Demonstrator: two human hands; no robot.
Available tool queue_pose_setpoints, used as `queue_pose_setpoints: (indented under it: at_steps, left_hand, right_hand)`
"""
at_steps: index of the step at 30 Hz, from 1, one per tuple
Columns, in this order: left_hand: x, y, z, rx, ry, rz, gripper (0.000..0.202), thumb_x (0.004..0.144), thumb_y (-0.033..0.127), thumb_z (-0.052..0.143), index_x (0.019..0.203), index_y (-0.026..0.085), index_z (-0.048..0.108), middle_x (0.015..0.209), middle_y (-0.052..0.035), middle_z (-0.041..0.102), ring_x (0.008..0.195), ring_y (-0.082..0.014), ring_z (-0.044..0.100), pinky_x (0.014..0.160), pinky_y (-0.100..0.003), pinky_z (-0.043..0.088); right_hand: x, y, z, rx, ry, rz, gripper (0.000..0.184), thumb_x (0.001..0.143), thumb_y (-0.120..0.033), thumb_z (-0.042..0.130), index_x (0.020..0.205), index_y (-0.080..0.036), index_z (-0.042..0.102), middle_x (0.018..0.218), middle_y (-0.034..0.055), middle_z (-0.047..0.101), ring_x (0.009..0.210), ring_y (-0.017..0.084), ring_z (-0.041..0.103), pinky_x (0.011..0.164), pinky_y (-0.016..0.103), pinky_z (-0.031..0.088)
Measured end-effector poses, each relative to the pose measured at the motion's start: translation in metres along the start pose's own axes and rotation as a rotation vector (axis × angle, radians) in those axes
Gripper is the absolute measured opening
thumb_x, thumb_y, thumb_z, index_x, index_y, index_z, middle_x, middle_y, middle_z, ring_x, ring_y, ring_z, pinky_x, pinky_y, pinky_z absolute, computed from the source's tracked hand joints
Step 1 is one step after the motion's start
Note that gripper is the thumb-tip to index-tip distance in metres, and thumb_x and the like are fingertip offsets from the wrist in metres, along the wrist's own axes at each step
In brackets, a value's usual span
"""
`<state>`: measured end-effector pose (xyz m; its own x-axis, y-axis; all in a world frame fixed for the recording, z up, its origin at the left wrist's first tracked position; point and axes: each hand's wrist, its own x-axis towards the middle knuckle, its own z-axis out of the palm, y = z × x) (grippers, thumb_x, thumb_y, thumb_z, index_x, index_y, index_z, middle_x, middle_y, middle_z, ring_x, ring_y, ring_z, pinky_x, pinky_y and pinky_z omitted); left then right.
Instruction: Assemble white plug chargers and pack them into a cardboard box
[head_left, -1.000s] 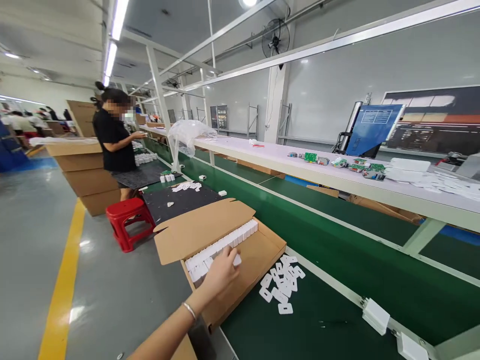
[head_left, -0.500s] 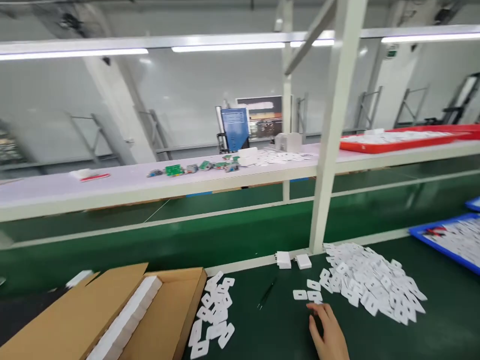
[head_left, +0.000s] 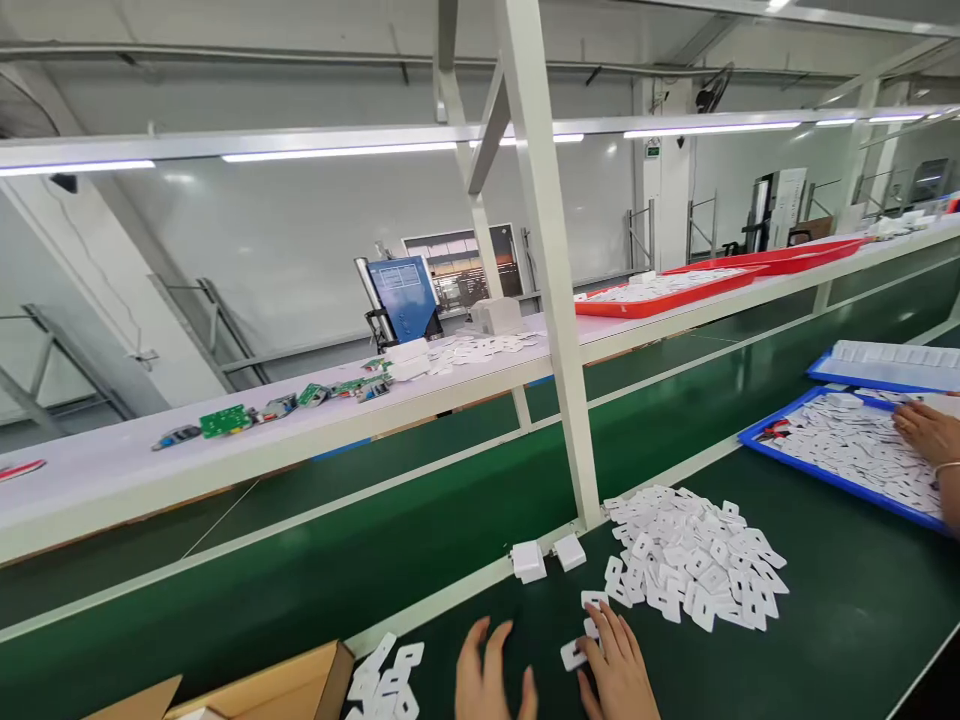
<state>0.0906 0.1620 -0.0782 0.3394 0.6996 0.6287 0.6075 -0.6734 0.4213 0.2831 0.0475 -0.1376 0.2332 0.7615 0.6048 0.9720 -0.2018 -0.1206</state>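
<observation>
My right hand (head_left: 619,665) is over a few flat white plastic plates (head_left: 572,656) with rectangular slots. Its fingers are stretched out and spread, the fingertips touching or just above the plates. To its left, my left hand (head_left: 491,675) hovers over the dark green work surface, fingers apart and holding nothing. A big heap of the same white plates (head_left: 697,560) lies beyond my right hand. Left of my left hand is a smaller group of plates (head_left: 388,685). Two white block-shaped adapters (head_left: 529,562) sit by the foot of the post. The tweezers cannot be seen now.
A cardboard box (head_left: 300,690) stands at the lower left. A white post (head_left: 551,270) rises beyond the adapters. At right, another person's hand (head_left: 926,432) is over a blue tray (head_left: 847,478) of white pieces. The upper shelf holds green circuit boards (head_left: 225,421) and a red tray (head_left: 667,295).
The view has swung right. My left hand has come into view. My right hand has moved onto the loose plates with its fingers spread. Another person's hand now shows at right.
</observation>
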Motion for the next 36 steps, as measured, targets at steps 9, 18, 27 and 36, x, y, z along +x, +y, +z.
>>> queue_pose_setpoints:
  at_steps: [9, 18, 27, 36]
  left_hand:
    - [0.119, 0.044, 0.07, 0.075, -0.545, 0.071, 0.061, 0.086, 0.014, 0.064, 0.146, 0.014, 0.054, 0.146, -0.0185, 0.058, 0.132, -0.0406, 0.054, 0.108, -0.054, 0.047]
    - [0.049, 0.024, 0.013, -0.176, -0.691, 0.204, 0.072, 0.078, 0.008, 0.067, 0.147, 0.025, 0.055, 0.145, -0.0068, 0.063, 0.138, -0.0311, 0.052, 0.119, -0.045, 0.045]
    - [0.014, -0.002, -0.07, -0.742, -0.39, -0.202, 0.044, 0.101, 0.032, 0.06, 0.145, 0.028, 0.059, 0.148, -0.0145, 0.059, 0.138, -0.0302, 0.059, 0.112, -0.046, 0.053]
    - [-0.01, 0.025, -0.152, -1.119, 0.009, -0.146, 0.028, 0.098, 0.037, 0.072, 0.125, 0.03, 0.068, 0.129, -0.0097, 0.072, 0.125, -0.0278, 0.066, 0.097, -0.037, 0.058]
  right_hand:
    - [-0.001, -0.004, -0.006, -0.012, 0.071, 0.0, 0.05, 0.086, -0.014, 0.056, 0.133, -0.028, 0.063, 0.151, 0.0072, 0.062, 0.136, 0.036, 0.059, 0.107, 0.052, 0.045]
    - [0.005, -0.004, -0.013, 0.127, 0.149, -0.055, 0.006, 0.093, -0.024, 0.062, 0.099, -0.026, 0.063, 0.11, 0.0081, 0.072, 0.113, 0.032, 0.068, 0.096, 0.047, 0.049]
    - [0.011, -0.009, -0.035, 0.212, 0.09, -0.053, 0.034, 0.109, -0.046, 0.046, 0.097, -0.024, 0.069, 0.099, 0.0085, 0.071, 0.098, 0.028, 0.069, 0.085, 0.041, 0.049]
    - [0.004, 0.02, -0.032, 0.154, -0.013, -0.089, 0.047, 0.111, -0.051, 0.039, 0.103, -0.022, 0.075, 0.107, 0.013, 0.075, 0.103, 0.032, 0.071, 0.078, 0.041, 0.046]
